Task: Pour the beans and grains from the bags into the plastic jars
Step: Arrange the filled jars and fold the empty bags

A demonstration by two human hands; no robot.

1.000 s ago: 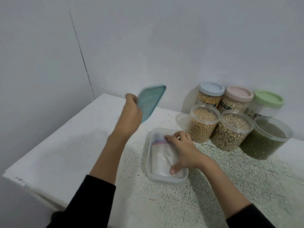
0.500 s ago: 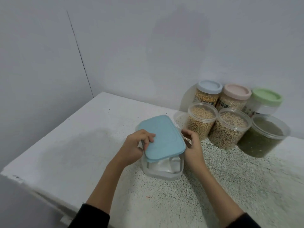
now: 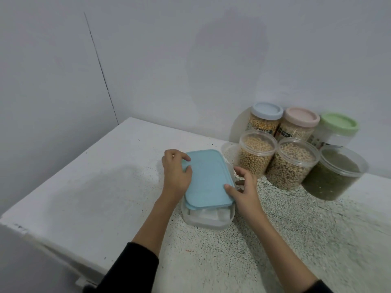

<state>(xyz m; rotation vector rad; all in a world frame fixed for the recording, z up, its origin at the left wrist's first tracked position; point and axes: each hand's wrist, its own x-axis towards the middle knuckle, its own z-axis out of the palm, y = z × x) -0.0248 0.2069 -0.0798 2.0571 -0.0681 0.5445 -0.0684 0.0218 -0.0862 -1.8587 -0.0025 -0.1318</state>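
Note:
A light blue rectangular lid (image 3: 206, 178) lies on a clear rectangular box (image 3: 208, 220) at the table's middle, and pale folded bags show through the box's near wall. My left hand (image 3: 176, 173) grips the lid's left edge with fingers curled over it. My right hand (image 3: 245, 188) touches the lid's right edge with spread fingers. Three clear lidless jars stand to the right: soybeans (image 3: 255, 157), pale beans (image 3: 291, 166) and green grains (image 3: 332, 176).
Behind the open jars, against the wall, stand three closed jars with a blue lid (image 3: 267, 109), a pink lid (image 3: 301, 116) and a green lid (image 3: 339, 123). The white speckled table (image 3: 84, 187) ends in an edge at the left and front.
My left hand brought the blue lid down from the air onto the box. My right hand left the bags inside and moved to the lid's right edge.

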